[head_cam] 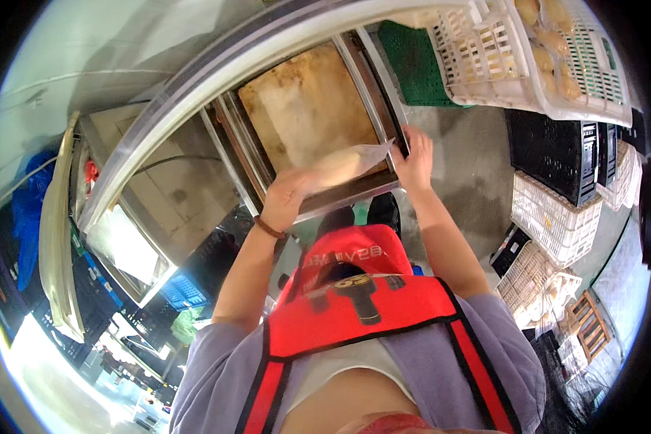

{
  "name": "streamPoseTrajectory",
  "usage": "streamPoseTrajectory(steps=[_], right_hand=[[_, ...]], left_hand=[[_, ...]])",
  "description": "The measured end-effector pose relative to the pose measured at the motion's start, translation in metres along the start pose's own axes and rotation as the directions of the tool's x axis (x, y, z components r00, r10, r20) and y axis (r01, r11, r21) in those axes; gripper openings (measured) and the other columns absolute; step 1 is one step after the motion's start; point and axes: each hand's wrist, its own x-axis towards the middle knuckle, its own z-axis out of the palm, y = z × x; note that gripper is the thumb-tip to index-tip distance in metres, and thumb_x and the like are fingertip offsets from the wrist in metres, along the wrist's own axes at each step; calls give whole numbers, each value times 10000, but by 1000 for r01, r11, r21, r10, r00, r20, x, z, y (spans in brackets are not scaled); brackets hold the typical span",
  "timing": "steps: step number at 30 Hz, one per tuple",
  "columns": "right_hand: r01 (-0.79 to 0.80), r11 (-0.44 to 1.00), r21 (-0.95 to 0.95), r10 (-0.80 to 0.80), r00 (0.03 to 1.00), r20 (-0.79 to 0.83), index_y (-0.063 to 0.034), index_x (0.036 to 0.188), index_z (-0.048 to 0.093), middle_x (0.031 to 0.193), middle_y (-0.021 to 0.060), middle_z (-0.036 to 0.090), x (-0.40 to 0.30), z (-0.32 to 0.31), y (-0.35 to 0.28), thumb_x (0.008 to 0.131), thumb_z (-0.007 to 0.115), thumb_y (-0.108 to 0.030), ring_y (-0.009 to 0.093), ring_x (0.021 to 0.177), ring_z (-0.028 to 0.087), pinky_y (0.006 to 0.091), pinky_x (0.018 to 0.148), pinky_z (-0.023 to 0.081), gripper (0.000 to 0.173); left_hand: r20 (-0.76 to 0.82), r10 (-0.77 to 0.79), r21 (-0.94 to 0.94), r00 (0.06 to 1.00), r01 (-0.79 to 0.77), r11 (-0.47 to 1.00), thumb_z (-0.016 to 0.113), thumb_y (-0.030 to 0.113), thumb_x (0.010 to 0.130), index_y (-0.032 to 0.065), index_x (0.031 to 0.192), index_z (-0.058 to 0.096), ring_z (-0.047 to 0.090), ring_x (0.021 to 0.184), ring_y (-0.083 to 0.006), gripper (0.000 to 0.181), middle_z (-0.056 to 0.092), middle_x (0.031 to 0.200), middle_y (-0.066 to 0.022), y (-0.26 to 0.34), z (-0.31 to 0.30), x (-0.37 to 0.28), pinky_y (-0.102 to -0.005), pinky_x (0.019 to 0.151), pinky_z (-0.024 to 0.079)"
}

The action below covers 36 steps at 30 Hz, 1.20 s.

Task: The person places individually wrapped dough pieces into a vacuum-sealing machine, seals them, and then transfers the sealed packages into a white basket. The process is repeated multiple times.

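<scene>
A clear plastic bag (352,161) with something pale yellow inside is stretched between my hands, slightly blurred. My left hand (288,196), with a brown band at the wrist, grips its left end. My right hand (415,160) is at the bag's right tip, beside a dark-edged rail; whether its fingers hold the bag or the rail I cannot tell. Below the bag lies a brown-stained, yellowish panel (309,103), set between metal rails (361,87) of a frame. The frame's near crossbar (347,200) runs under my hands.
A pale curved bar (217,81) arches across the far side. At right, a white plastic crate (483,65) holds bagged yellowish items, near a green crate (420,65). Black crates (553,152) and white crates (559,217) stand farther along. A beige cabinet-like surface (179,195) is at left.
</scene>
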Motion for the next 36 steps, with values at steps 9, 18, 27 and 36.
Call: streamPoseTrajectory(steps=[9, 18, 27, 36], right_hand=[[112, 870, -480, -153, 987, -46, -150, 1366, 366, 1427, 108, 330, 25, -7, 5, 666, 767, -331, 341, 1324, 268, 500, 1029, 284, 827], [38, 841, 540, -231, 928, 294, -59, 1166, 556, 1277, 116, 493, -2, 9, -26, 780, 680, -48, 228, 1229, 428, 335, 959, 395, 406], [-296, 532, 793, -242, 844, 478, -26, 998, 589, 975, 12, 620, -4, 46, -27, 890, 573, -26, 91, 923, 553, 244, 838, 444, 109], [-298, 572, 765, 182, 955, 235, -38, 893, 571, 871, 27, 637, -71, 63, -50, 885, 587, -38, 84, 803, 577, 229, 750, 460, 18]], left_hand=[[-18, 9, -65, 1000, -10, 998, 501, 118, 915, 26, 1128, 611, 560, 983, -249, 256, 626, 1022, -108, -31, 3, -19, -328, 897, 410], [-102, -217, -363, 971, 167, 917, 535, 126, 914, 9, 1082, 622, 577, 922, -168, 222, 633, 978, -79, -32, 7, -25, -284, 840, 436], [-155, -428, -712, 890, 200, 673, 550, 28, 895, 10, 1002, 643, 596, 921, -127, 143, 646, 1016, -45, -59, 9, -52, -261, 825, 462], [-409, -499, -554, 764, 227, 801, 591, 184, 892, 16, 917, 648, 569, 743, -106, 179, 645, 809, -14, -68, -22, -22, -269, 683, 461]])
